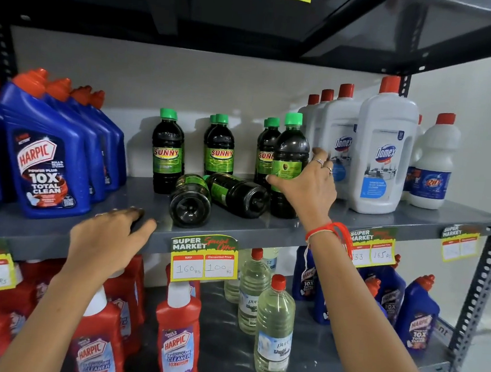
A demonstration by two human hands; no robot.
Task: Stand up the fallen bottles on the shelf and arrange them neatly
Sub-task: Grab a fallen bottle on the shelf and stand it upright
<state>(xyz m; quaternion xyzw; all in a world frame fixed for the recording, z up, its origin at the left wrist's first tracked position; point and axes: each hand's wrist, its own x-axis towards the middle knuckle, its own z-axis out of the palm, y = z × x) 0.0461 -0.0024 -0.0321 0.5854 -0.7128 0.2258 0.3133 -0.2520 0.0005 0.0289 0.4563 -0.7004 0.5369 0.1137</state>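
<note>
On the grey middle shelf [354, 222] stand several dark bottles with green caps and Sunny labels, such as one [166, 152] at the left of the group. Two more lie on their sides, bases toward me: one [190, 200] at the front and one [237, 195] just right of it. My right hand [306, 185] grips an upright dark bottle [290, 151] at the right of the group, next to the white bottles. My left hand [108, 242] hovers over the shelf's front edge, fingers apart, holding nothing, left of the fallen bottles.
Blue Harpic bottles [45, 150] fill the shelf's left side. White Domex bottles [384, 150] and a Rin bottle [433, 166] crowd its right. Price tags [204, 258] hang on the front edge. Below stand red Harpic bottles [178, 340] and clear bottles [273, 330].
</note>
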